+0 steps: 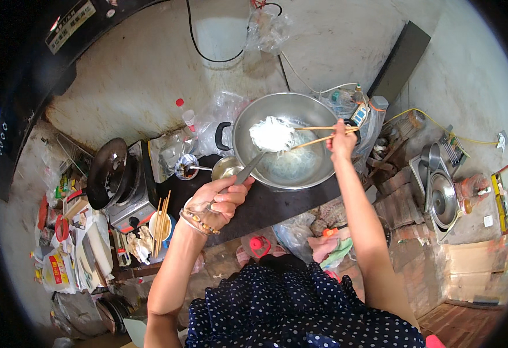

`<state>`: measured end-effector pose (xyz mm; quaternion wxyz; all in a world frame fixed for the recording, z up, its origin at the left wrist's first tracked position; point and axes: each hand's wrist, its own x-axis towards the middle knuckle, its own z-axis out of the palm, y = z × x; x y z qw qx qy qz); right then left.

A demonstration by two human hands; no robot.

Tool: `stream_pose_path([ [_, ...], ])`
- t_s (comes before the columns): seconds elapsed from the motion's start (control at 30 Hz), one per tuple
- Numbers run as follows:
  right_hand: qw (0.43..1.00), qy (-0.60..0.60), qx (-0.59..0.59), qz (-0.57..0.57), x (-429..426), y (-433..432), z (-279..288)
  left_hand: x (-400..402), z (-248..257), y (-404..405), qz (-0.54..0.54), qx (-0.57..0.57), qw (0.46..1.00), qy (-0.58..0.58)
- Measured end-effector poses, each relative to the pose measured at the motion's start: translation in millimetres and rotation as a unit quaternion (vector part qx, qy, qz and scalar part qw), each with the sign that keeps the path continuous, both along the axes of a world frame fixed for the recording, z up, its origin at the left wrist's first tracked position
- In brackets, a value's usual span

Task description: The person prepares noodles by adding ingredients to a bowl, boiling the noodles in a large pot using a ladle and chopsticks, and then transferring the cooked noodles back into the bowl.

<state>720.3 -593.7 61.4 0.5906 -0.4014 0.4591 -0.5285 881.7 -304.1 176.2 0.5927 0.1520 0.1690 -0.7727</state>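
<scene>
A wide stainless steel pot (289,102) with black side handles stands before me, pale noodles (289,167) lying in cloudy liquid at its bottom. My left hand (228,198) grips the grey metal handle (250,168) of a scooping utensil that reaches over the pot. A heap of white noodles (272,134) rests on its far end and hides the head. My right hand (342,141) holds a pair of wooden chopsticks (317,140), their tips spread at the right side of the heap. Beside the pot's left edge, a small metal bowl (226,168) is partly covered by my left hand.
A patterned bowl of dark sauce (186,167) holds a spoon. Left of it, a black wok (108,174) leans on a cooktop (138,204); more chopsticks (162,224) lie across a cup. Plastic bags (297,228) sit below the dark table edge (236,230). Steel bowls (443,200) stand right.
</scene>
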Motion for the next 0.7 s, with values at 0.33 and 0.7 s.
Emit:
stream_pose_path([
  [0.33,0.942,-0.222,0.247,0.054,61.3,-50.0,-53.1,-14.5,11.1,17.1,-0.005,0.004,1.0,0.01],
  [0.7,0.925,-0.285,0.175,0.178,51.1,-77.1,28.1,-22.0,-23.5,1.0,0.005,0.086,0.995,-0.047],
])
